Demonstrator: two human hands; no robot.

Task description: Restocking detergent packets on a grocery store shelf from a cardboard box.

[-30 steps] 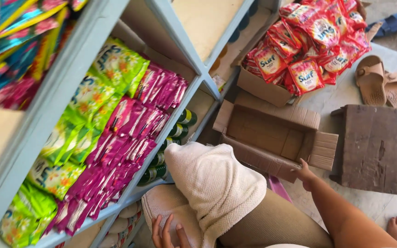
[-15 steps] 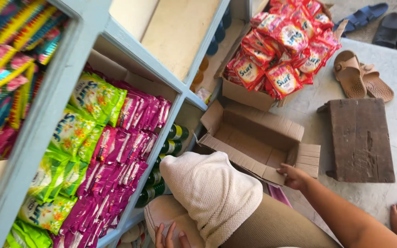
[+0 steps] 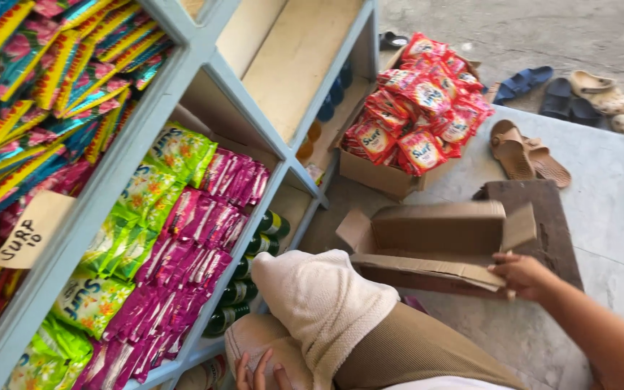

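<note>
My right hand (image 3: 525, 276) has its grip closed on the near flap of the empty cardboard box (image 3: 438, 249), thumb on top and fingers curled under the edge. The box lies open on its side on the grey floor (image 3: 615, 209), its far end over a dark wooden board (image 3: 543, 217), just in front of the blue shelf unit (image 3: 254, 137). It should be light, being empty as far as I can see, and fairly stiff along the creases, but the flaps are floppy and already bent, so a pull on one flap alone would likely fold or tear it. A firmer hold would be on the long side wall near a corner, where the cardboard is doubled. My left hand (image 3: 258, 375) rests at the bottom edge against my knee and the cream cloth (image 3: 323, 303) draped there; only the fingertips show, so I think it holds nothing, but I cannot be sure. Beyond the box stands another carton heaped with red sachets (image 3: 417, 119).
</note>
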